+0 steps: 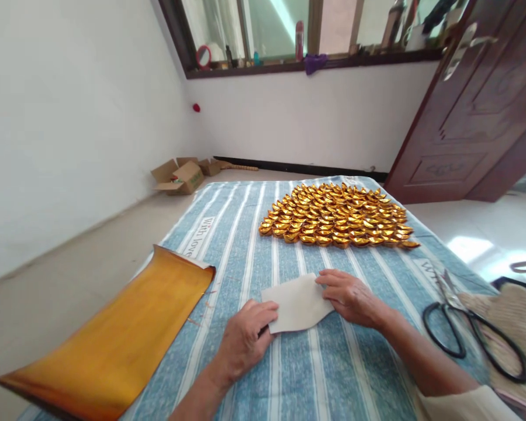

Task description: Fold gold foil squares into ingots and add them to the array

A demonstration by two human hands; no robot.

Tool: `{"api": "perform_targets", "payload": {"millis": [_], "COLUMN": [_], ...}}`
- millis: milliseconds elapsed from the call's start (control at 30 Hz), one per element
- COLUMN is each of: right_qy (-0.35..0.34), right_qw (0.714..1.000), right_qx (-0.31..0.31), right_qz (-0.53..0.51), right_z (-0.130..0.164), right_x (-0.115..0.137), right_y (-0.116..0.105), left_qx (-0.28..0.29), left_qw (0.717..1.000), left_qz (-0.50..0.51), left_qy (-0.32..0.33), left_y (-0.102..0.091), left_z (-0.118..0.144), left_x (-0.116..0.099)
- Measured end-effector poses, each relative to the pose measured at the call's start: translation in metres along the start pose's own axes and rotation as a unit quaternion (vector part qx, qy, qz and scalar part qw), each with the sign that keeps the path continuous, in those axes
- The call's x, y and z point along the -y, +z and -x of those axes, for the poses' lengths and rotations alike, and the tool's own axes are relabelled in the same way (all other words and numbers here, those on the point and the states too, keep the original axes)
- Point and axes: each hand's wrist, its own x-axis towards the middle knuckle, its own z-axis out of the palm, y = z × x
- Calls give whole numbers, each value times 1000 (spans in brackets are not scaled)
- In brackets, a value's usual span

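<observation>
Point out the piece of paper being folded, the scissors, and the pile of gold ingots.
white paper piece (297, 302): head view, middle of its flat face.
scissors (447, 292): head view, on the blades near the pivot.
pile of folded gold paper ingots (337, 216): head view, centre of the pile.

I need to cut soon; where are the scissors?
In the head view, the scissors lie at the right edge of the striped cloth, beside the right hand.

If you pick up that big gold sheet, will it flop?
Probably. The large gold foil sheet looks thin and its far edge already curls up, so it would likely bend and sag. It seems light, and its shiny face may slide on the striped cloth.
</observation>
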Motion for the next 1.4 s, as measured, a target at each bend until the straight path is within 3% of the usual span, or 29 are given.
{"api": "perform_targets", "payload": {"millis": [333, 667, 833, 967, 1067, 1200, 1267, 1400], "right_qy": [-15, -18, 6, 21, 26, 32, 35, 33], "right_qw": [996, 989, 984, 983, 983, 983, 983, 983], "right_qx": [49, -15, -34, -40, -46, -48, -48, -47], "right_qz": [-77, -144, -175, -180, -178, -176, -172, -173], "right_z": [-1, -3, -3, -4, -5, -3, -3, -4], "right_x": [-4, -9, -4, -2, -2, -3, -3, -2], "right_y": [-10, -3, -1, 1, 5, 9, 8, 8], "left_qx": [-58, -94, -111, -195, -244, -201, -171, -54], "left_qw": [998, 993, 993, 978, 962, 953, 949, 971], "left_qz": [-14, 21, 9, -69, -102, -86, -86, -143], "left_qy": [18, 64, 29, -2, 68, 211, 250, 183], "left_y": [5, 4, 6, 4, 3, 17, 27, 37], "left_z": [-4, -9, -3, 1, 7, 16, 18, 16], "left_x": [3, 5, 4, -12, -34, -53, -53, -44]}}
